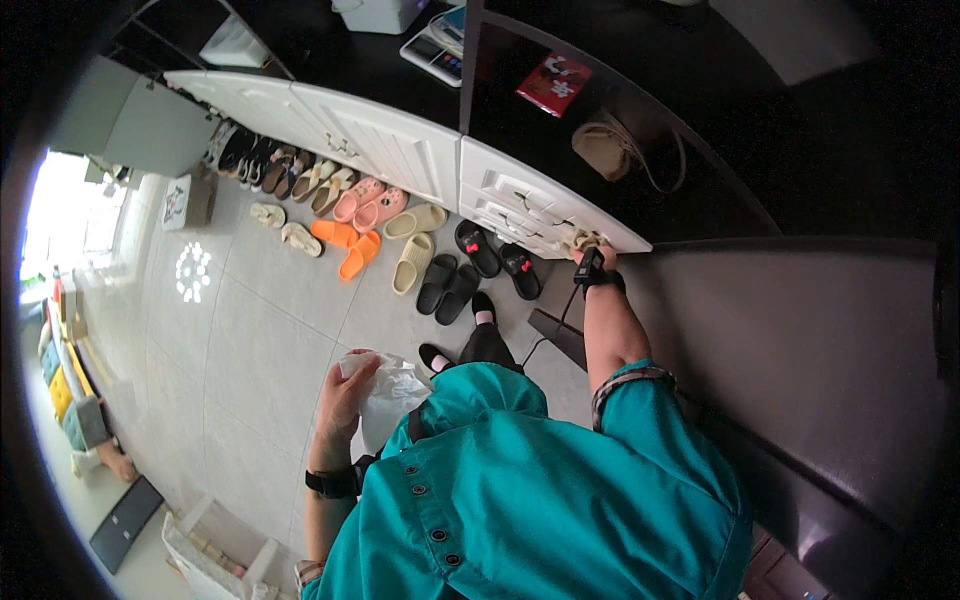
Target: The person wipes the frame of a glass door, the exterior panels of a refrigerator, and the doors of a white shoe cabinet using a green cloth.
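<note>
My left hand (351,386) grips a crumpled white plastic bag or sheet (391,390), which hangs beside my teal top. My right hand (600,259) is stretched out to the lower right corner of a white drawer front (532,202). Its fingers are closed on a bunched beige cloth (585,240), pressed at the drawer front. Wrist straps are on both arms, and a small black device sits on the right one. Curved metal handles show on the drawers.
Slippers, among them black slides (456,289), orange slides (360,255) and pink clogs (380,206), line the floor below white cabinet doors (375,135). A brown bag (604,150) and a red packet (555,82) lie on the dark shelf. A dark door panel (795,322) stands at right.
</note>
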The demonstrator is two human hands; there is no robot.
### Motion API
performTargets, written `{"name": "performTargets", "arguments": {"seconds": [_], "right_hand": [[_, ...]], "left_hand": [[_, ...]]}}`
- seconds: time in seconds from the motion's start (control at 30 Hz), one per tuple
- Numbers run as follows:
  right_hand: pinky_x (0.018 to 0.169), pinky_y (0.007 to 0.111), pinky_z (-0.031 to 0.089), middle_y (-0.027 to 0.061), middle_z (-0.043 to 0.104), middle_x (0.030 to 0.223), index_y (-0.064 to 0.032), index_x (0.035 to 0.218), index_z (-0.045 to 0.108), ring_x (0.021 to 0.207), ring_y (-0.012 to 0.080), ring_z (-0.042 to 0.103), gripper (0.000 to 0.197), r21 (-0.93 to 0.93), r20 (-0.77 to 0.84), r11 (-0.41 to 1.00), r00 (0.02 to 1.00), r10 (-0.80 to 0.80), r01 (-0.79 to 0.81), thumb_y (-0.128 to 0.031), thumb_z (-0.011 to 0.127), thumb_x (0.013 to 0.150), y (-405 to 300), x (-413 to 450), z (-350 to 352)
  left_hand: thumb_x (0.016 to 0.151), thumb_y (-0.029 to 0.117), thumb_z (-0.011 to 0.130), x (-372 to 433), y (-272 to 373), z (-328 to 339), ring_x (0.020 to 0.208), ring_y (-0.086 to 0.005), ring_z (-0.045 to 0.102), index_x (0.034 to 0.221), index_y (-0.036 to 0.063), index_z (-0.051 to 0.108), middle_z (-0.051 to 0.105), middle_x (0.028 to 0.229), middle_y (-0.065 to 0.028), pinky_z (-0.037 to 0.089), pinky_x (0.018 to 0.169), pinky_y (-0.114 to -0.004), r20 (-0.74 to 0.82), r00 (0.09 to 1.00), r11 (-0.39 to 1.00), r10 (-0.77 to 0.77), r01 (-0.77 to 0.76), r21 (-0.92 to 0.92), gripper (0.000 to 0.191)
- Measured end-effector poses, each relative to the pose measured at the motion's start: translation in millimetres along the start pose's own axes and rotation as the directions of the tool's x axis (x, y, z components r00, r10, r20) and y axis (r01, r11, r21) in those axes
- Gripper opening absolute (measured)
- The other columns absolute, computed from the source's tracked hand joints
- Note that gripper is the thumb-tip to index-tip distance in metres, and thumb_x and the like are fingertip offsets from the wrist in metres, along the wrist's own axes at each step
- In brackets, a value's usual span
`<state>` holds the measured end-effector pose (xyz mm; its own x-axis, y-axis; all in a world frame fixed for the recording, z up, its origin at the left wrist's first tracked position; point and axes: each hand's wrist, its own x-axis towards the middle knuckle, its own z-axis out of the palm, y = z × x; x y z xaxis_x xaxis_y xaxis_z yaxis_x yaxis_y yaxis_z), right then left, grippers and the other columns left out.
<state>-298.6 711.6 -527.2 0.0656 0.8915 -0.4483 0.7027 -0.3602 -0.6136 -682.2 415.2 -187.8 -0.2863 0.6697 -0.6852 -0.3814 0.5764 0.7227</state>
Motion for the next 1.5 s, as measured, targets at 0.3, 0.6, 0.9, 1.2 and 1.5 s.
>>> {"name": "performTargets", "arguments": {"seconds": [0.3, 0.6, 0.9, 1.2, 1.5], "right_hand": [[0.086, 0.037, 0.051, 0.0096, 0.060, 0.113, -0.0064, 0.111, 0.058, 0.100, 0.0268, 0.059, 0.031, 0.830, 0.250, -0.555, 0.922, 0.295, -0.048, -0.026, 0.047, 0.091, 64, 36, 3], [0.077, 0.046, 0.052, 0.0135, 0.061, 0.105, -0.0061, 0.103, 0.060, 0.093, 0.0325, 0.058, 0.023, 0.938, 0.232, -0.345, 0.785, 0.575, -0.025, -0.018, 0.046, 0.090, -62, -20, -51], [0.081, 0.049, 0.050, 0.0159, 0.055, 0.117, -0.0060, 0.120, 0.054, 0.091, 0.0314, 0.055, 0.033, 0.758, 0.578, -0.541, 0.760, 0.297, -0.365, -0.021, 0.034, 0.099, 8, 24, -16], [0.088, 0.036, 0.048, 0.0053, 0.058, 0.123, -0.0107, 0.120, 0.058, 0.110, 0.0230, 0.056, 0.031, 0.886, 0.421, -0.397, 0.774, 0.473, -0.240, -0.024, 0.050, 0.093, -109, -60, -73], [0.086, 0.038, 0.052, 0.0090, 0.066, 0.110, -0.0034, 0.108, 0.063, 0.100, 0.0237, 0.063, 0.021, 0.688, 0.569, -0.609, 0.814, 0.115, -0.395, -0.014, 0.056, 0.091, -157, -61, -49]], "left_hand": [[0.088, 0.017, 0.062, 18, -2, 18, 0.076, -0.0121, 0.059, 0.099, 0.0012, 0.059, 0.063, 0.087, -0.0039, 0.047, 0.066, -0.024, 0.022, 0.997, 0.997, -0.076, 0.076, 0.005, 0.020], [0.088, 0.019, 0.063, 34, -16, 23, 0.077, -0.0130, 0.060, 0.103, 0.0014, 0.058, 0.063, 0.088, -0.0046, 0.049, 0.067, -0.025, 0.011, 0.992, 0.991, -0.123, 0.123, -0.044, 0.023], [0.088, 0.019, 0.064, 38, -10, 30, 0.079, -0.0131, 0.061, 0.106, 0.0004, 0.058, 0.063, 0.091, -0.0044, 0.050, 0.068, -0.025, 0.032, 0.989, 0.990, -0.142, 0.141, 0.029, 0.027], [0.088, 0.021, 0.064, 43, -4, 41, 0.081, -0.0128, 0.060, 0.104, 0.0014, 0.059, 0.063, 0.092, -0.0040, 0.049, 0.069, -0.026, 0.052, 0.995, 0.996, -0.091, 0.091, -0.009, 0.026], [0.087, 0.020, 0.065, 34, -10, 30, 0.079, -0.0127, 0.059, 0.103, 0.0012, 0.059, 0.062, 0.090, -0.0035, 0.048, 0.070, -0.025, 0.077, 0.994, 0.987, -0.082, 0.091, -0.129, 0.026]]}}
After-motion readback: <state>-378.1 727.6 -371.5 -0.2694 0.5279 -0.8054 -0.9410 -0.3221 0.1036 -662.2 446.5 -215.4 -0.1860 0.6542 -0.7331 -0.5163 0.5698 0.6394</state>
